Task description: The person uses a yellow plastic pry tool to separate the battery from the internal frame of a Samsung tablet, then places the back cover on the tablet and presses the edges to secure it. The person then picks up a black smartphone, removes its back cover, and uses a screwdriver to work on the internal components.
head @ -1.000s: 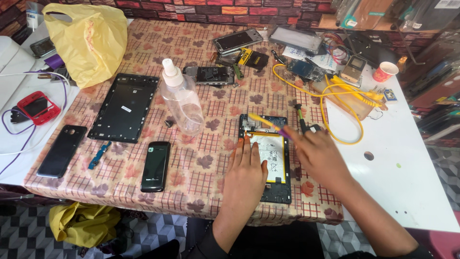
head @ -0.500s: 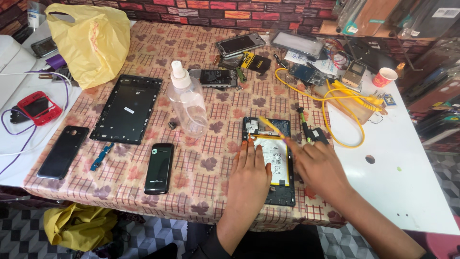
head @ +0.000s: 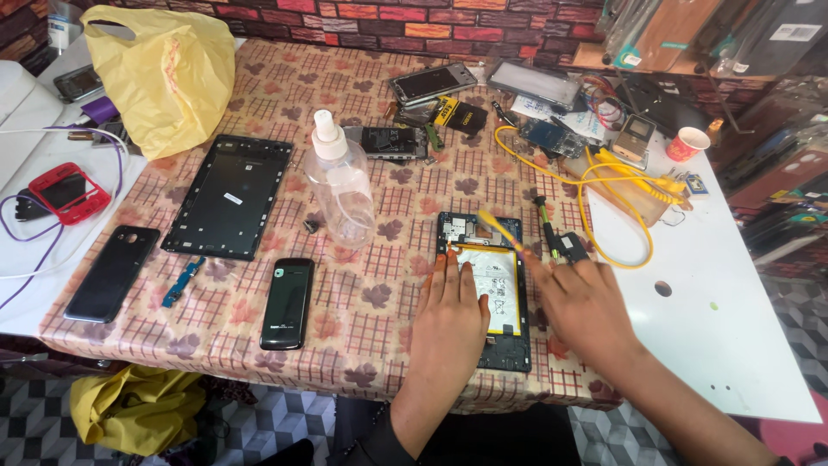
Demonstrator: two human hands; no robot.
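The left hand lies flat on the opened phone on the table, while the right hand, its grip on a yellow tool, works just beside, the spray bottle further left.

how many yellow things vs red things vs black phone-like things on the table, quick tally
Yellow: 3 (plastic bag, cable, tool by the right hand)
Red: 2 (phone case, paper cup)
Black: 3 (phone, back cover, tablet frame)
Total: 8
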